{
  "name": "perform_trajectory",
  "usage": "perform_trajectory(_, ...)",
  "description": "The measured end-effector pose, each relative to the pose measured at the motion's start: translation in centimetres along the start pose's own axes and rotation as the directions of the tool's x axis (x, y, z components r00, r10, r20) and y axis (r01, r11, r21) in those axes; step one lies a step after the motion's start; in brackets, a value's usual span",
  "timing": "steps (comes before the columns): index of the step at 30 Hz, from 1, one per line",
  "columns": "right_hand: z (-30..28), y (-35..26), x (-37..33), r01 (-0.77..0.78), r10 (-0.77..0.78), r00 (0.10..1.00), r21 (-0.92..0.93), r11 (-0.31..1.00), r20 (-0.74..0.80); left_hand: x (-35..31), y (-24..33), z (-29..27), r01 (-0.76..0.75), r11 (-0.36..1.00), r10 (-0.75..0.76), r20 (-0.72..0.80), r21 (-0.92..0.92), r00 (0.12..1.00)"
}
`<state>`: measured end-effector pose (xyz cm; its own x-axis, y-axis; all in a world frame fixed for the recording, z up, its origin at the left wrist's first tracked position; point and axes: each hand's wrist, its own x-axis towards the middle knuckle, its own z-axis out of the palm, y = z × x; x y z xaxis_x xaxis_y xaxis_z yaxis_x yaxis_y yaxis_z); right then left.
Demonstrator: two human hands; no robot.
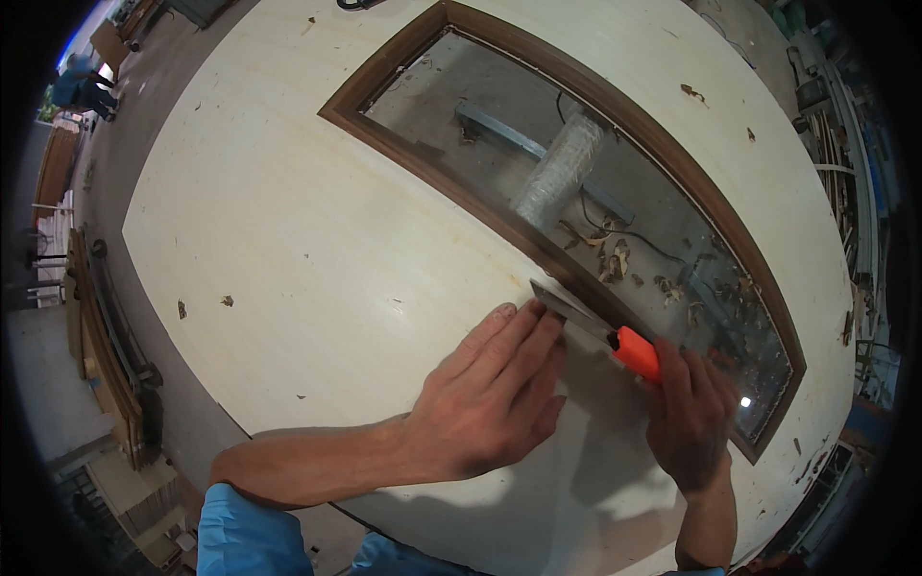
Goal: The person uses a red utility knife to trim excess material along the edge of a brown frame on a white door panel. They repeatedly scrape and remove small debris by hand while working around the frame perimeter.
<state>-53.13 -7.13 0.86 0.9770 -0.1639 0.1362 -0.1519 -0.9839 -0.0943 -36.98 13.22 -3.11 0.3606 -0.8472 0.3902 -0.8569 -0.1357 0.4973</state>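
Observation:
An orange-handled utility knife [637, 353] is gripped in my right hand [691, 413], its long grey blade pointing up and left. The blade lies along the inner-left edge of a brown frame [461, 199] that surrounds a glass pane [663, 226]. My left hand [490, 394] has its fingers stretched out over the white panel [279, 240], fingertips at the blade near its tip. It grips nothing. Whether the blade's edge cuts into the seam between frame and panel, I cannot tell.
Through the glass show a plastic-wrapped roll [562, 168], a metal bar and curled brown scraps [615, 259]. Small brown flakes [228, 301] dot the panel. Boards [106, 365] stand at the left, long stock [836, 182] at the right. A person in blue [82, 88] is far left.

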Motion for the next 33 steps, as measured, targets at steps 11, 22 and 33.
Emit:
perform_trajectory(11, 0.4, -0.6, -0.1, -0.055, 0.054, 0.998, -0.017, 0.998, -0.015, 0.2, 0.1, -0.1, 0.028, 1.000, -0.029, 0.096, 0.010, 0.995)
perform_trajectory(22, 0.6, -1.7, -0.6, -0.074, 0.074, 0.997, -0.073, 0.995, 0.007, 0.2, 0.1, -0.2, 0.045, 0.999, -0.045, 0.113, 0.004, 0.993)
perform_trajectory(33, 0.5, -1.3, -0.7, -0.085, 0.085, 0.996, -0.039, 0.996, 0.017, 0.2, 0.0, -0.2, 0.041, 0.999, -0.040, 0.094, -0.005, 0.995)
